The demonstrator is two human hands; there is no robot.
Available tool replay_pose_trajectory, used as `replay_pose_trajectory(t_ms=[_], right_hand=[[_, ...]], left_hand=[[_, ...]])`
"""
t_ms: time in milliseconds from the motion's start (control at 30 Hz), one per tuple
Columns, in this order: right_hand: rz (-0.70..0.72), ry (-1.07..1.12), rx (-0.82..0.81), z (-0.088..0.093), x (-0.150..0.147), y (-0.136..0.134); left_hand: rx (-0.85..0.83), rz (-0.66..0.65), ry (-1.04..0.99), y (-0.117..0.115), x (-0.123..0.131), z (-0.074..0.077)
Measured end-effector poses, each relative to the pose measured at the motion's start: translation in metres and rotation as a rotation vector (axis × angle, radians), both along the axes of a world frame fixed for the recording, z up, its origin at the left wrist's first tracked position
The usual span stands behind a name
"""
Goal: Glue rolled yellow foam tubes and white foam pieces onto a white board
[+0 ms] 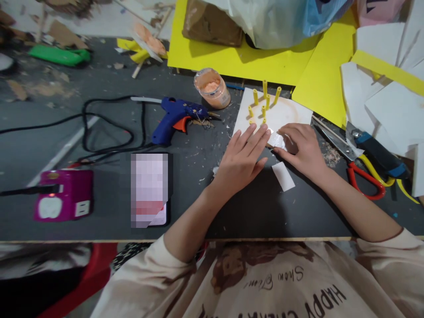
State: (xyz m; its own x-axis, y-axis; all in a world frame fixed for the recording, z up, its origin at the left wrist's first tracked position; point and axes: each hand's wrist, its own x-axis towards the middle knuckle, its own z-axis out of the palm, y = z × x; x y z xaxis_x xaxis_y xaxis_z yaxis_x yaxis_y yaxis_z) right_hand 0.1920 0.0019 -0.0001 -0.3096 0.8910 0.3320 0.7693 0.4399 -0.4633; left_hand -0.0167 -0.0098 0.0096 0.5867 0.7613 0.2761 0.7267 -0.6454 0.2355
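A white board [291, 109] lies on the dark table, with several short yellow sticks [267, 101] standing upright on it. My left hand [243, 157] rests flat over the board's near left edge, fingers stretched out towards the sticks. Opposite it, my right hand [303, 148] curls its thumb and fingers around a small shiny whitish piece [277, 140] at the near edge of the board. The fingers partly cover that piece, so its full shape is hidden. Just below lies a small white paper rectangle [283, 176], touched by neither hand.
Left of the board are an open jar [213, 90] of peach-coloured material, a blue glue gun [179, 117] with its cord, a phone [150, 190] and a magenta box [64, 195]. Red-and-yellow-handled scissors [366, 181] and a utility knife [380, 152] lie right. Yellow sheets [228, 62] and bags are behind.
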Motion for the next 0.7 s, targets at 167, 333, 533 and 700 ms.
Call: replay_pose_trajectory(t_ms=[167,333,533,700], right_hand=[[0.000,-0.013,-0.019,0.0013,-0.0003,0.0001],[0.015,-0.022,-0.015,0.0026,0.0006,-0.0003],[0.054,-0.019,-0.017,0.0032,0.0051,0.0003],[0.078,0.043,-0.011,0.0030,0.0080,0.0060]], left_hand=[[0.038,0.000,-0.018,0.0007,0.0006,-0.0027],[0.042,0.007,-0.024,0.0003,0.0013,-0.0041],[0.036,-0.014,-0.059,0.0006,0.0005,-0.0065],[0.057,0.014,-0.065,0.0015,0.0000,-0.0079]])
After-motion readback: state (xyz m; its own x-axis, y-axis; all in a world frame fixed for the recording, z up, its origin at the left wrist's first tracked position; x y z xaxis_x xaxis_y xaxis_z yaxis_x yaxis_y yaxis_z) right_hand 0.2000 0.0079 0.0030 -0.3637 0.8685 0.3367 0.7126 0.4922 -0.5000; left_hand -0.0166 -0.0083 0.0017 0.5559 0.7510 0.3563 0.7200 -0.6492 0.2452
